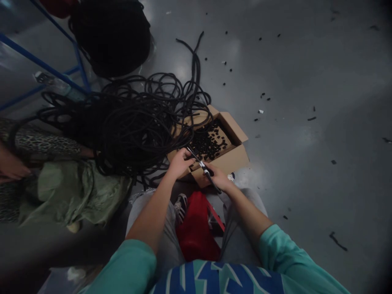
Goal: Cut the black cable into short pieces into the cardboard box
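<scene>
Over the near side of an open cardboard box [236, 156], my right hand [217, 178] is closed around shears [209, 176] with black handles and a pale middle. The blades point up and left, toward my left hand [180, 164]. That hand is closed, fingertips together beside the blades; what it pinches cannot be made out. Many short black pieces [208, 143] lie in the box. A big tangle of black cord [131, 126] is heaped to the left, some strands reaching over the box's edge.
A bulky black bundle [112, 36] stands behind the cord, near a blue metal frame [45, 61] and a plastic bottle [61, 85]. At left, another person's hand [12, 165] shows. A red stool [196, 228] is between my legs. Small black bits dot the grey floor [306, 171].
</scene>
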Demonstrator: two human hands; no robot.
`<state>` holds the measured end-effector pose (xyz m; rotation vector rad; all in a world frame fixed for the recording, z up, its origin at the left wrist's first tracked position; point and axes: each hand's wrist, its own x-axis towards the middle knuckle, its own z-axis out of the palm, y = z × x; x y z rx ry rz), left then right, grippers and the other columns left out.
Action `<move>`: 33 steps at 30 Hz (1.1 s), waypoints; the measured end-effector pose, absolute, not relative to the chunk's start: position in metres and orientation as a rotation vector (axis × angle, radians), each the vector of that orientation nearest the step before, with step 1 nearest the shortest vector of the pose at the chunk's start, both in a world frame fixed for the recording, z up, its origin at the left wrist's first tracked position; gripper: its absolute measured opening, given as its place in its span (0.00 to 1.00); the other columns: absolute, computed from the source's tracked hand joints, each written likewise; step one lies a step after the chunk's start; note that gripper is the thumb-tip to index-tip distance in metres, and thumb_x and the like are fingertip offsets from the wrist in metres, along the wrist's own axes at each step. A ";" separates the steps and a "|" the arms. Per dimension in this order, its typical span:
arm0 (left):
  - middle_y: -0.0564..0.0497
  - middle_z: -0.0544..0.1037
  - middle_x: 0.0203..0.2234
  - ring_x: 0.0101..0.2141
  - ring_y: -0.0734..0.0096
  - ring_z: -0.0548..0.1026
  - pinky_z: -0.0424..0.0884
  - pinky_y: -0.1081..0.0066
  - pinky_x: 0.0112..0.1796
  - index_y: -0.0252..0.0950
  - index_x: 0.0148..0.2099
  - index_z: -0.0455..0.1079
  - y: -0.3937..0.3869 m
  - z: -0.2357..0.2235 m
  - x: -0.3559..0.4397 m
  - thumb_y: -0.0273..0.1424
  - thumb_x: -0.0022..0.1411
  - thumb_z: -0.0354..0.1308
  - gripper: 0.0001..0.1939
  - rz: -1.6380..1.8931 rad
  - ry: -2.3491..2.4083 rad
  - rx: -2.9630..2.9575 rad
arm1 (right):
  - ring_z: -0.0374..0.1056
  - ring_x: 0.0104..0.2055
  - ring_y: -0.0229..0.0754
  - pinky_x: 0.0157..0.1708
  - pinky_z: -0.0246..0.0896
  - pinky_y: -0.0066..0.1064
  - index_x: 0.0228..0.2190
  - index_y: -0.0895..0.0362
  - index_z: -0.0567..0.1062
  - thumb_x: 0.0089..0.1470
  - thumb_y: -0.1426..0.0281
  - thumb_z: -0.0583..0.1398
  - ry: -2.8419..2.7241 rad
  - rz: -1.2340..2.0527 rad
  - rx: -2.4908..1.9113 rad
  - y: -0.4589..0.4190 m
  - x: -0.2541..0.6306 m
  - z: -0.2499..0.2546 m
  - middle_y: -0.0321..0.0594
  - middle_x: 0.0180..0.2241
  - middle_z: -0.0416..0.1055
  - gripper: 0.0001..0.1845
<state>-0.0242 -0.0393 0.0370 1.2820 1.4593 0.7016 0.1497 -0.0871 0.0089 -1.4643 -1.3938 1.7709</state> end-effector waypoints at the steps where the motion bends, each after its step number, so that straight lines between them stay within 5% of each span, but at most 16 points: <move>1: 0.55 0.70 0.25 0.30 0.75 0.69 0.65 0.71 0.36 0.34 0.27 0.60 -0.039 0.038 -0.023 0.26 0.43 0.57 0.08 0.693 1.482 1.311 | 0.64 0.41 0.43 0.45 0.56 0.37 0.50 0.56 0.65 0.34 0.73 0.59 -1.401 1.757 -1.467 -0.087 0.149 0.008 0.40 0.41 0.69 0.35; 6: 0.54 0.70 0.24 0.29 0.74 0.69 0.64 0.71 0.35 0.34 0.27 0.62 -0.040 0.040 -0.021 0.26 0.43 0.57 0.07 0.693 1.599 1.451 | 0.62 0.45 0.46 0.48 0.53 0.37 0.48 0.59 0.67 0.34 0.73 0.59 -1.443 1.659 -1.477 -0.087 0.145 0.006 0.44 0.45 0.67 0.32; 20: 0.52 0.72 0.26 0.30 0.72 0.70 0.66 0.69 0.36 0.34 0.28 0.65 -0.039 0.028 -0.028 0.29 0.44 0.59 0.07 0.668 1.586 1.477 | 0.64 0.34 0.42 0.36 0.58 0.32 0.37 0.59 0.73 0.34 0.73 0.57 -1.465 1.591 -1.510 -0.086 0.146 0.014 0.37 0.32 0.72 0.22; 27: 0.49 0.75 0.29 0.32 0.69 0.72 0.66 0.68 0.38 0.35 0.30 0.70 -0.038 0.035 -0.030 0.32 0.46 0.59 0.08 0.499 1.631 1.543 | 0.56 0.18 0.34 0.22 0.52 0.26 0.38 0.59 0.71 0.34 0.69 0.58 -1.137 2.078 -1.308 -0.087 0.150 0.011 0.28 0.15 0.61 0.23; 33: 0.49 0.76 0.32 0.34 0.68 0.72 0.65 0.68 0.38 0.36 0.33 0.71 -0.037 0.041 -0.031 0.31 0.49 0.56 0.08 0.417 1.660 1.642 | 0.58 0.24 0.33 0.26 0.53 0.26 0.41 0.58 0.70 0.31 0.71 0.61 -1.076 2.116 -1.242 -0.085 0.154 0.011 0.30 0.22 0.64 0.28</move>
